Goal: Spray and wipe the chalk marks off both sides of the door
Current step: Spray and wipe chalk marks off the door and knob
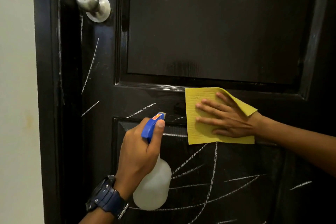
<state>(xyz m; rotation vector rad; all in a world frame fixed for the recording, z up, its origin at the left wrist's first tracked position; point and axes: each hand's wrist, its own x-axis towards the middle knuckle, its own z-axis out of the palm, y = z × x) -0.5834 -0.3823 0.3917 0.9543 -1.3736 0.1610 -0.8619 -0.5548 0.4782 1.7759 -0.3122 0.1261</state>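
Across nearly the whole view stands a black panelled door (218,32), shut against its dark frame, with a pale wall (16,96) down the left edge. The upper panel looks wiped, showing only faint smears near the top. White chalk marks (214,165) cross the lower panel in long slanted strokes, and more run down the left part of the door below the knob and along the rail between the panels.

A yellow cloth (200,129) lies flat against that middle rail at the right, its upper right corner folded back over the wrist. The right hand (227,116) presses it to the door with fingers straight and spread, pointing left.

A spray bottle (154,183) with a cloudy white body and a blue head sits just left of the cloth, nozzle aimed at the door near a chalk stroke. The left hand (140,154) grips its neck, thumb resting along the blue head. A dark wristwatch (107,196) sits on that wrist.

A round silver knob (91,2) with a keyhole is at the upper left.
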